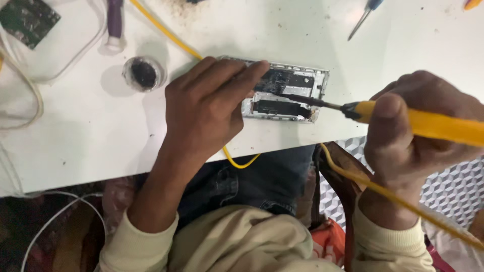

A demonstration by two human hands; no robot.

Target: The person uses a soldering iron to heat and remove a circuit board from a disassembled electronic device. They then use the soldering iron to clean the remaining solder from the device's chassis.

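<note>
You're mid-solder: your left hand (pixel 206 108) presses the opened phone (pixel 285 95) flat at the table (pixel 75 141) edge while your right hand (pixel 418 131) grips the yellow soldering iron (pixel 403 121), its tip seemingly touching the board, so next keep it steady.

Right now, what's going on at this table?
A person works on an opened phone lying on a white table. The left hand presses down on its left end. The right hand grips a yellow-handled soldering iron, its tip on the phone's exposed insides. A small round pot of dark paste and a screwdriver lie nearby.
</note>
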